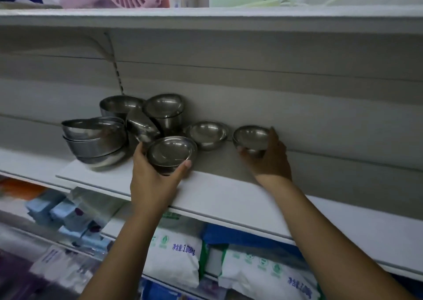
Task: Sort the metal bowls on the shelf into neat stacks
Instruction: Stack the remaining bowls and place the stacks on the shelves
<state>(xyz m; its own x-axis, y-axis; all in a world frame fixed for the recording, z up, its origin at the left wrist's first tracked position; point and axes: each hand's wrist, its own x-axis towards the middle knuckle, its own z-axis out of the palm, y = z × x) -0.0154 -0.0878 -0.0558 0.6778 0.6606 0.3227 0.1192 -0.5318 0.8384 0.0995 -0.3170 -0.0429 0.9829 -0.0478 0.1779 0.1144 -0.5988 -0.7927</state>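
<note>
Head: left hand [150, 176] grips one bowl [171, 150], right hand [275, 159] one end bowl [250, 136].

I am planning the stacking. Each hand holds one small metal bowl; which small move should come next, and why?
Probably the left hand should set its small bowl into the loose bowl beside it: that one sits upright, alone, and looks similar in size. The right hand grips the rightmost bowl.

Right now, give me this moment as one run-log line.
left hand: grips front bowl | right hand: grips rightmost bowl | middle bowl: loose, upright | left stack: leaning | phase: sorting unfinished
</note>
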